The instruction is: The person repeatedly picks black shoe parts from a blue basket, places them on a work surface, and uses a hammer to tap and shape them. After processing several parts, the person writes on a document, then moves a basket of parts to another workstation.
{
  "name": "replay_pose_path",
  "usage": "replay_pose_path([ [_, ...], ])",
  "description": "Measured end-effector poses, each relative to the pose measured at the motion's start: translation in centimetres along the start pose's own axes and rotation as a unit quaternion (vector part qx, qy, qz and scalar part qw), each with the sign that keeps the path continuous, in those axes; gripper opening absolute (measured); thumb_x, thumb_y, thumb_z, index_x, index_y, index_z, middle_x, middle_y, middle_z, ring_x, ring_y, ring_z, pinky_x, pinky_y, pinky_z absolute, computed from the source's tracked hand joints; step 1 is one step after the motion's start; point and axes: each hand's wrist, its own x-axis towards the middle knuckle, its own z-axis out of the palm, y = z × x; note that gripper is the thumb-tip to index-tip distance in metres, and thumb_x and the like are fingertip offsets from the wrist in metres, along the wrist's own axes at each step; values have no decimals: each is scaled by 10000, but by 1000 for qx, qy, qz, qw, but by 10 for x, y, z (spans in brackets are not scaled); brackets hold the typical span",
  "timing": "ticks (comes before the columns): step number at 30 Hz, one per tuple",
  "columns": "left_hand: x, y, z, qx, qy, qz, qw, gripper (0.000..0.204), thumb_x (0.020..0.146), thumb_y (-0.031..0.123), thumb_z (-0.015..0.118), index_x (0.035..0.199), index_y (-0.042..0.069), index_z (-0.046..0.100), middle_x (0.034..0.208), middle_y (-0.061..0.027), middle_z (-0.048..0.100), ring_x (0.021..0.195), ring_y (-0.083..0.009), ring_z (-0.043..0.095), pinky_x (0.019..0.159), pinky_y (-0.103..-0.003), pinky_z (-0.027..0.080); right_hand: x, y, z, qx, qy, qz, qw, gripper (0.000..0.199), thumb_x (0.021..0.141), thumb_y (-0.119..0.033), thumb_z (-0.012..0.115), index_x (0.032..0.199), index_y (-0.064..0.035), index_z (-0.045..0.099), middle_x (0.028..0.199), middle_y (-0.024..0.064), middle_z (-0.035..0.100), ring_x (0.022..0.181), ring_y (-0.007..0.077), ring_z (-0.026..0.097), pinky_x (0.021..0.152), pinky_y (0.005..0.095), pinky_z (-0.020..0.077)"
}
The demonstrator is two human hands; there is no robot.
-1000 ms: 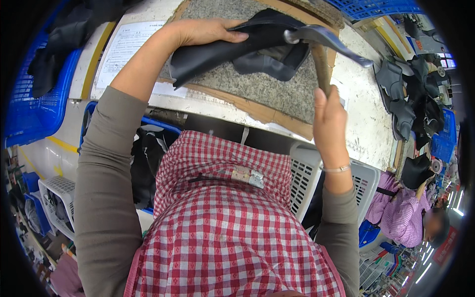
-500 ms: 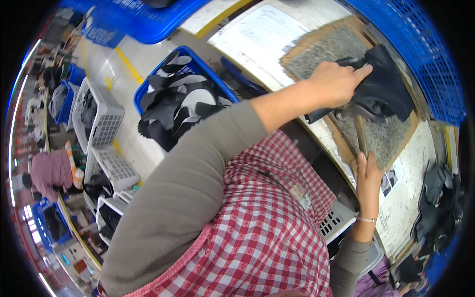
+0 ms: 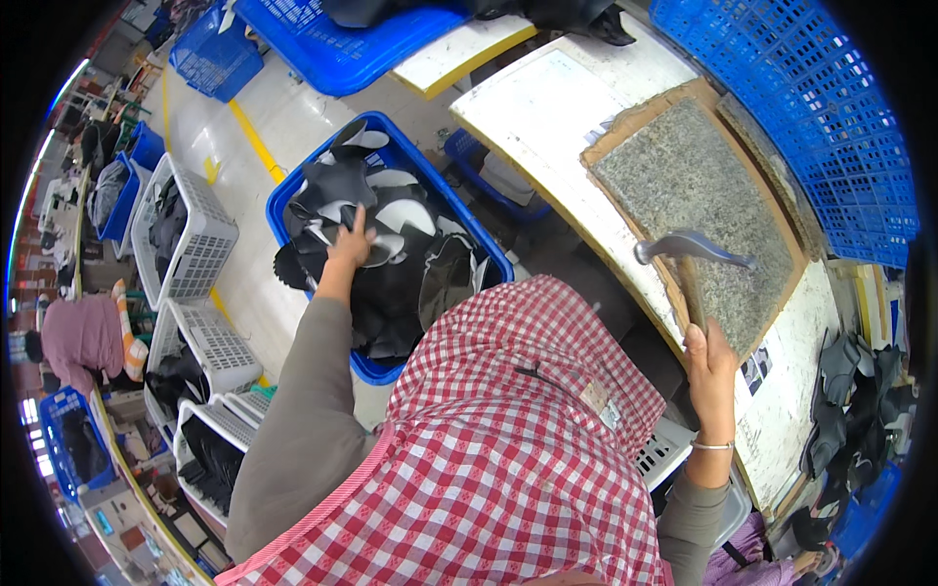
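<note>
My right hand [image 3: 711,366] is wrapped round the wooden handle of a hammer [image 3: 692,283]. Its metal head is raised over a grey stone slab [image 3: 689,171] edged with brown board on the white table. Out to the left, my left hand [image 3: 350,244] reaches over a blue basket [image 3: 386,369] heaped with black and white cut pieces [image 3: 391,278]. Its fingers are stretched out and apart, the index finger pointing away over the heap. It touches or hovers just above the pieces; I cannot tell which.
A large blue mesh basket [image 3: 806,127] stands along the table's far right side. More black pieces [image 3: 835,391] hang at the right. White crates [image 3: 200,239] line the floor at left; a blue tray [image 3: 342,54] sits at the top. A person in purple [image 3: 83,342] is far left.
My left hand has left the slab and swung left to the blue basket; the black piece is gone from the slab. The hammer remains in my right hand, its head now in plain view.
</note>
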Motion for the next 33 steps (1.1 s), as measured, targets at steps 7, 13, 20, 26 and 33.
replay_pose_path([
  [7, 74, 106, -106, 112, -213, 121, 963, 356, 1004, 411, 585, 935, 86, 712, 956, -136, 661, 899, -260, 657, 832, -419, 529, -4, 10, -7, -11, 13, 46, 999, 412, 1071, -386, 559, 988, 17, 567, 692, 219, 563, 618, 382, 594, 600, 435, 478],
  [13, 2, 328, -237, -231, 301, 467, 799, 393, 999, 397, 618, 964, 27, 746, 872, -170, 719, 856, -318, 715, 758, -418, 533, 2, 54, -9, 137, 64, 194, 969, 415, 1092, -389, 533, 907, -19, 551, 625, 45, 513, 518, 123, 468, 480, 309, 382],
  [20, 37, 541, -275, -111, 417, 374, 821, 476, 927, 199, 686, 1365, 56, 567, 1409, -216, 536, 1309, -408, 529, 1003, -498, 521, 10, 82, -8, 169, 47, 203, 963, 394, 1084, -383, 551, 884, -46, 511, 643, 10, 451, 538, 96, 406, 483, 279, 335],
  [26, 87, 462, -310, -317, 226, 284, 876, 463, 999, 421, 581, 1304, 90, 691, 1196, -223, 722, 1161, -383, 681, 1021, -430, 524, -4, 95, -11, 94, 2, 216, 972, 459, 1064, -407, 568, 968, 41, 552, 691, 200, 516, 605, 283, 507, 582, 400, 424],
  [33, -59, 401, -308, -281, 479, 571, 604, 382, 972, 76, 641, 1325, 211, 694, 1281, -130, 707, 1153, -333, 693, 931, -361, 575, 8, 74, -11, 104, 49, 180, 977, 326, 1061, -266, 587, 1036, 58, 575, 714, 219, 573, 621, 383, 552, 596, 424, 444],
])
